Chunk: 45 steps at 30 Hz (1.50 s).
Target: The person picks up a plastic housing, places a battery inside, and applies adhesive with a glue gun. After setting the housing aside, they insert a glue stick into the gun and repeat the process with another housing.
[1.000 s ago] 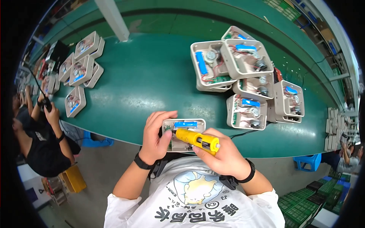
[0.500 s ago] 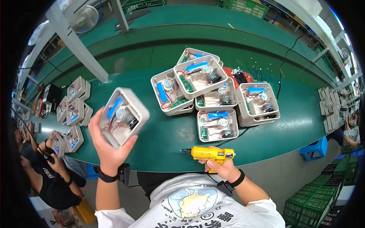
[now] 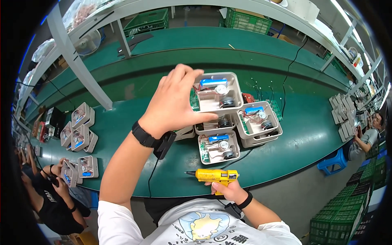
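Note:
My left hand [image 3: 171, 100] reaches over the pile, its fingers at the back edge and its thumb at the front edge of a light grey plastic housing [image 3: 211, 102]. Inside that open housing are a blue cylindrical cell, a round white part, a black round part, wires and a green circuit board. Beneath and beside it sit similar housings, one in front [image 3: 212, 154] and a stacked pair on the right [image 3: 247, 130]. My hand and wrist hide most of the left part of the pile. Near the table's front edge, my right hand [image 3: 228, 191] grips a yellow glue gun [image 3: 216, 175], nozzle pointing left.
Behind the pile lie wires and a reddish item [image 3: 248, 98]. A black cable [image 3: 241, 158] runs from the pile toward the glue gun. More housings [image 3: 79, 136] stand at the left, near a co-worker [image 3: 57, 196]. A grey post [image 3: 81, 61] rises at the back left.
My left hand has carried a housing from the left to the top of the pile. My right hand still holds the glue gun. The whole view has shifted slightly.

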Each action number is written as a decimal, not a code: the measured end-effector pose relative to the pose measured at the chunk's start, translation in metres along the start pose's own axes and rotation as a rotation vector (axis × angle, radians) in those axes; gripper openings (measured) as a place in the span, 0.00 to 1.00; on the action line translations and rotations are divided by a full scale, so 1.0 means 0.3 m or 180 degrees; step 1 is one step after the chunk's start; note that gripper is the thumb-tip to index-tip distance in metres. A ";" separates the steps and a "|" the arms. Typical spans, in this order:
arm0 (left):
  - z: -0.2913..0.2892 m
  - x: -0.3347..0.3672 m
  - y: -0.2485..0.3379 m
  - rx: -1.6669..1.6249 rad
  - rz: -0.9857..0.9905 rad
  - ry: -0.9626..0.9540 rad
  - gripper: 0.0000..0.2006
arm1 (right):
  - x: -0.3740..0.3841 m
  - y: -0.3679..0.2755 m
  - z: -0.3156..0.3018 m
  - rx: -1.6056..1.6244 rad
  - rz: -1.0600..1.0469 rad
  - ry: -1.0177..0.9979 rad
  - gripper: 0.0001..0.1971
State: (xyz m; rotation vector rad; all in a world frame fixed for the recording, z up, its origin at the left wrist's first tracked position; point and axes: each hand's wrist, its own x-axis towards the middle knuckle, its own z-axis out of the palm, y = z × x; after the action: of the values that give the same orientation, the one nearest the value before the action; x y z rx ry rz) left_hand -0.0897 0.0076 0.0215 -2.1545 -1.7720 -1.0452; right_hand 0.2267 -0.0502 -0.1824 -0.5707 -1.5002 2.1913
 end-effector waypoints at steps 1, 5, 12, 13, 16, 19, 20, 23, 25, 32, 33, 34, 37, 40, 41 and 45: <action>-0.003 -0.004 -0.011 0.0173 -0.0006 -0.0201 0.47 | 0.007 0.004 -0.003 0.0004 0.0020 -0.0045 0.23; -0.039 -0.041 -0.069 0.0037 0.0061 -0.0122 0.47 | 0.018 0.013 -0.012 0.0045 0.0062 -0.0155 0.23; 0.007 -0.187 -0.514 0.0053 -0.1274 0.0980 0.33 | 0.003 -0.028 -0.004 0.0072 -0.0167 0.0047 0.18; -0.040 -0.245 -0.559 -0.0238 -0.1493 0.0699 0.28 | 0.041 -0.024 0.002 0.0046 -0.0071 -0.0036 0.18; -0.156 -0.694 -1.029 0.1409 -0.1776 0.0530 0.43 | 0.120 0.071 0.048 0.0033 -0.0217 -0.0268 0.19; 0.022 -0.699 -0.939 0.1264 -0.2546 0.0276 0.46 | 0.073 0.023 0.027 0.0128 -0.0080 -0.0054 0.20; 0.061 -0.710 -0.955 0.1242 -0.2508 0.0276 0.46 | 0.071 0.024 0.024 0.0121 -0.0106 -0.0020 0.20; 0.143 -0.744 -0.982 0.1025 -0.2407 0.0442 0.47 | 0.059 0.029 0.015 0.0100 -0.0166 -0.0016 0.21; 0.128 -0.763 -0.985 0.0964 -0.2381 0.0433 0.47 | 0.060 0.024 0.023 0.0116 -0.0153 -0.0023 0.21; 0.080 -0.835 -0.997 0.0678 -0.2133 0.0414 0.47 | 0.063 0.013 0.036 0.0169 -0.0093 -0.0005 0.21; 0.079 -0.832 -0.981 0.0495 -0.2190 0.0443 0.47 | 0.065 0.016 0.034 0.0151 -0.0100 -0.0003 0.21; 0.080 -0.825 -0.963 0.0309 -0.2241 0.0469 0.48 | 0.065 0.017 0.030 0.0133 -0.0110 0.0005 0.21; 0.112 -0.790 -0.937 0.0212 -0.2219 0.0534 0.48 | 0.060 0.019 0.015 0.0113 -0.0127 0.0039 0.21; 0.102 -0.803 -0.947 0.0520 -0.2178 0.0649 0.48 | 0.067 0.020 0.019 0.0151 -0.0091 -0.0064 0.21; 0.074 -0.819 -0.997 0.0185 -0.2357 0.0608 0.46 | 0.074 0.025 0.027 0.0156 -0.0083 -0.0088 0.20; -0.055 -0.728 -0.920 -0.1216 -0.3380 0.0526 0.40 | 0.085 0.030 0.025 0.0010 -0.0172 -0.0172 0.21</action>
State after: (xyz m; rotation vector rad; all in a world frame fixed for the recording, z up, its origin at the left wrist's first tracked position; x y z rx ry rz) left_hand -0.3595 -0.0971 -0.1794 -1.0640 -2.8451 -1.7919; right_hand 0.2004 -0.0448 -0.1907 -0.4681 -1.5214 2.1835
